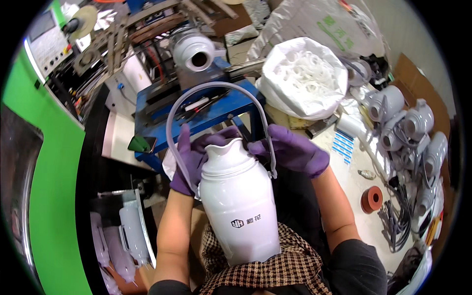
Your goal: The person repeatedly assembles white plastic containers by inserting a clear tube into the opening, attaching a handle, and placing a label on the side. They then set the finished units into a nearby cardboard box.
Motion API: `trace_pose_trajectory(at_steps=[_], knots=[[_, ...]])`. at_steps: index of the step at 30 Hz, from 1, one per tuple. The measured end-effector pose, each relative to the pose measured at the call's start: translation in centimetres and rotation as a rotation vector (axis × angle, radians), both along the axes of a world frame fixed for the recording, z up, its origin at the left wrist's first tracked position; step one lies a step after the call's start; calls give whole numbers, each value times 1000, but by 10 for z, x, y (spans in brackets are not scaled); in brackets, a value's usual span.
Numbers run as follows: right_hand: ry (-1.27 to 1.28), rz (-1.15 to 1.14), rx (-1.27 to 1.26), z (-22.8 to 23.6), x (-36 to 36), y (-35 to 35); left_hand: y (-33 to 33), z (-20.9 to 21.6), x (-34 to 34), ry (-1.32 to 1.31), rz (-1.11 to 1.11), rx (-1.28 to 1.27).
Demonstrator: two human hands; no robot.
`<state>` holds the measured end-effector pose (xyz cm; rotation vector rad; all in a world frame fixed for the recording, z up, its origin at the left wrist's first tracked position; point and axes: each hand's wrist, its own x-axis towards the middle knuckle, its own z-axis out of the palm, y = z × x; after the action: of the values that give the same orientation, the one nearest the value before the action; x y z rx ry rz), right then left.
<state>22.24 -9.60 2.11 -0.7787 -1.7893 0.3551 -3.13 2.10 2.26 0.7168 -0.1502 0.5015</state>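
Note:
A glossy white jug body (241, 206) with a wavy pouring lip stands tilted against my lap, over a checked cloth. A grey curved carrying handle (216, 84) arches above its neck. My left hand (192, 156), in a purple glove, wraps round the left side of the neck, its fingers reaching behind the lip. The handle's left end passes in front of that hand and meets the jug's shoulder. On the other side my right hand (295, 150), also purple-gloved, has the handle's right arm between thumb and fingers. That end lies beside the shoulder; whether it is fastened cannot be seen.
A blue metal stand (209, 120) carrying tools and another white jug (194, 51) is ahead. To its right sits a white bag (280, 93) of pale rings. Several grey jug tops (418, 120), a brown tape roll (371, 199) and a black cable lie at right. A bin (147, 216) holds jug bodies at left.

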Motion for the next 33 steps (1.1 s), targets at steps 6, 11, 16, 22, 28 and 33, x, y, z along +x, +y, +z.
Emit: trace_pose_trajectory(at_steps=[6, 11, 16, 22, 28, 33], knots=[[726, 1, -528, 48, -34, -37, -36, 20, 33, 192, 254, 463], [800, 158, -562, 38, -27, -44, -29, -2, 37, 254, 356, 460], [831, 79, -433, 32, -33, -48, -31, -8, 42, 234, 316, 424], [18, -153, 490, 15, -16, -48, -36, -8, 53, 295, 292, 381], [113, -244, 490, 22, -35, -67, -52, -4, 83, 18, 166, 260], [978, -215, -478, 30, -32, -49, -47, 9, 62, 376, 120, 199]])
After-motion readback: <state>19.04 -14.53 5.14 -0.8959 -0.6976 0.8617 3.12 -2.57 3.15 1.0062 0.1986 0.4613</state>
